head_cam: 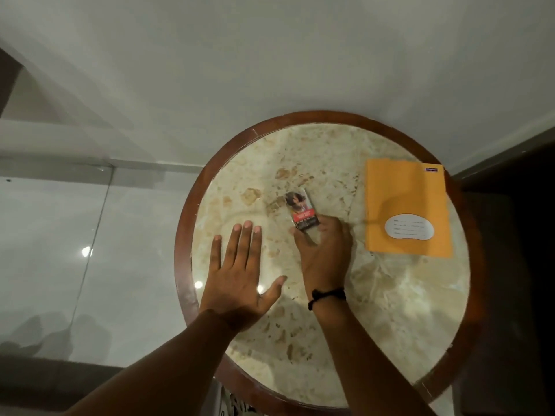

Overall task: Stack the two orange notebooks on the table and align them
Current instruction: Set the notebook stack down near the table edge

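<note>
Stacking not started: only one orange notebook point(407, 208) visible, flat at table's point(390, 310) 3 o'clock, untouched; right hand point(324, 253) grasps small printed box point(301, 212) mid-table, left hand point(240, 271) splayed empty at 9 o'clock

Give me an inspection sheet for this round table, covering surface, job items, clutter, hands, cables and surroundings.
Surface: round marble-look table with a dark wooden rim, glossy, with light glare.
Job's things: orange notebook lies flat at the right edge, label facing up; only one visible, or a second hidden beneath it, cannot tell.
Clutter: small printed box near the centre.
Hands: left hand open, flat, fingers spread, holding nothing; right hand gripping the small printed box at its near end, black wristband on the wrist.
Cables: nothing seen.
Surroundings: pale wall behind, shiny tiled floor left, dark furniture right.
</note>
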